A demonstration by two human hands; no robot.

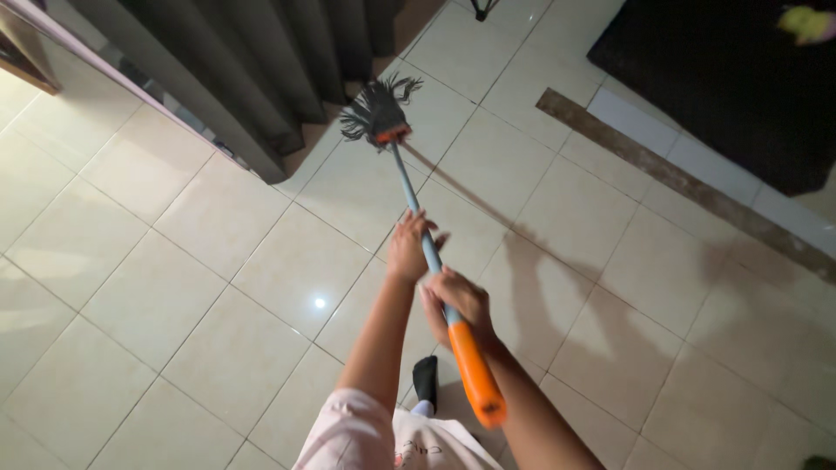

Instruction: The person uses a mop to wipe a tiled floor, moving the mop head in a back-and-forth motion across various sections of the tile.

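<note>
Both hands, left hand (409,248) and right hand (459,300), closed around the mop handle (416,213), risk snagging the mop head (379,113) on the nearby curtain (261,78).

Glossy cream tiled floor (157,296) reflects a lamp; grey curtain (261,70) hangs above it, dark rug (723,78) to the curtain's right.

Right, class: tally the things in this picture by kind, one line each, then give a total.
Mop: 1
Hands on the mop handle, left hand and right hand: 2
Dark curtain: 1
Dark rug: 1
Black sock: 1
Total: 6
</note>
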